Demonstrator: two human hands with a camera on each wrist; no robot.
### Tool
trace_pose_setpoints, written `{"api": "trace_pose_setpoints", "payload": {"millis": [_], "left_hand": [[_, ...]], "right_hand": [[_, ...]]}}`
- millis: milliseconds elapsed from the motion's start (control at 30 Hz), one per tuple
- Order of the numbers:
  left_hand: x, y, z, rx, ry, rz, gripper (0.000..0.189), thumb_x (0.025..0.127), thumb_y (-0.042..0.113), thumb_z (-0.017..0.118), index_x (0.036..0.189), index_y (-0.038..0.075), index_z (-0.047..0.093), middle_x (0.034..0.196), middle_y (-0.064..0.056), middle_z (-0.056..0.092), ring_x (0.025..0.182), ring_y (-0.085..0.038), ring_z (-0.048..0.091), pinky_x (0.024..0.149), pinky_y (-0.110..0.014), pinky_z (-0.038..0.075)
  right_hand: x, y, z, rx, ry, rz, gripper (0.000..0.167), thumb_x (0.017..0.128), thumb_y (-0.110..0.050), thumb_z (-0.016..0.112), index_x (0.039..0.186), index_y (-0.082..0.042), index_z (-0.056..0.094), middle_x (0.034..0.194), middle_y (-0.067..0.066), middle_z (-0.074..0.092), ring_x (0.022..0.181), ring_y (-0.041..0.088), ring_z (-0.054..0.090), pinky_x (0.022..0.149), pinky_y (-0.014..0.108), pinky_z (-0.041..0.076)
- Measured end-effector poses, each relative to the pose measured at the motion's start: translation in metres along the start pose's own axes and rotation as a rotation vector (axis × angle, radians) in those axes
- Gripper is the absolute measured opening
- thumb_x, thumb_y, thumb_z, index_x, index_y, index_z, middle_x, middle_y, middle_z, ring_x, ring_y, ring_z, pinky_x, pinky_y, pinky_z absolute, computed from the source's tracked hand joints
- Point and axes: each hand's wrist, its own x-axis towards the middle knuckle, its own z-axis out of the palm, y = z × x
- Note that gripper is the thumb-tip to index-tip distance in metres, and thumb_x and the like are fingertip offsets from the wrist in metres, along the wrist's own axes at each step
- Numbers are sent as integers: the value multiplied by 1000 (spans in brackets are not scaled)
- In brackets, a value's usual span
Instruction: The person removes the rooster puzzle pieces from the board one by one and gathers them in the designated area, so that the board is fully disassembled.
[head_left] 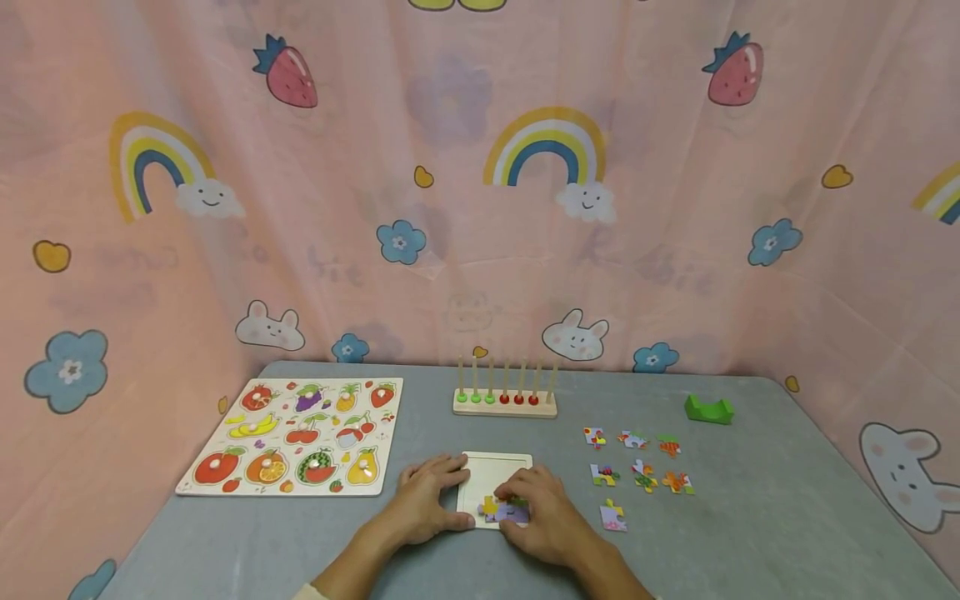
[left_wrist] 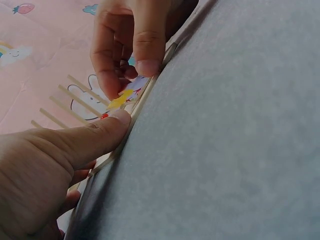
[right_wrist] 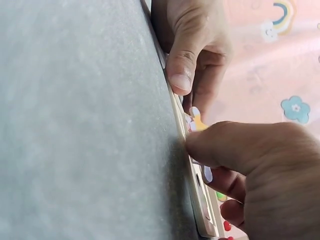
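A small square wooden puzzle tray (head_left: 491,473) lies on the table in front of me. My left hand (head_left: 426,502) grips its left side, the thumb pressing near the front corner and the fingertips farther back along the rim. Over the tray's front right part, my right hand (head_left: 546,515) pinches a yellow and white puzzle piece (right_wrist: 199,120), which stands tilted in the right wrist view. Purple puzzle pieces (head_left: 512,513) lie in the front of the tray, partly covered by the right hand's fingers. Exactly where the pinched piece meets the tray is hidden.
Several loose puzzle pieces (head_left: 643,473) lie in rows to the right. A fruit peg board (head_left: 300,442) is at the left. Behind the tray stands a wooden rack (head_left: 504,408) with rods and green and red beads. A green curved block (head_left: 708,410) sits back right.
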Motion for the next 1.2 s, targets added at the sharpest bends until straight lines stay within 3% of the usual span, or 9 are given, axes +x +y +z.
{"api": "trace_pose_setpoints", "payload": {"millis": [333, 600, 833, 1200], "left_hand": [[0, -1, 0, -3, 4, 4, 68, 71, 35, 85, 127, 4, 63, 142, -3, 49, 134, -29, 36, 100, -58, 19], [0, -1, 1, -5, 7, 2, 68, 71, 36, 85, 127, 5, 63, 142, -2, 49, 134, -29, 36, 100, -59, 19], [1, -1, 2, 0, -2, -1, 68, 71, 37, 84, 127, 5, 64, 142, -1, 49, 134, -29, 36, 100, -59, 19], [1, -2, 3, -5, 2, -15, 68, 70, 36, 85, 127, 5, 64, 142, -1, 49, 134, -28, 36, 100, -60, 18]], "right_hand": [[2, -4, -3, 30, -85, 30, 22, 74, -12, 79, 94, -16, 69, 93, -15, 55, 95, 12, 47, 96, 58, 32], [4, -6, -9, 8, 4, -28, 27, 72, -11, 81, 96, -16, 71, 95, -15, 57, 94, 8, 46, 84, 44, 39], [5, -10, -25, 63, 22, -92, 29, 73, -5, 80, 100, -12, 71, 99, -12, 59, 95, 11, 48, 82, 36, 42], [1, -15, -56, 33, 41, -79, 29, 76, -7, 80, 103, -14, 70, 101, -14, 58, 97, 12, 49, 82, 37, 44]]}}
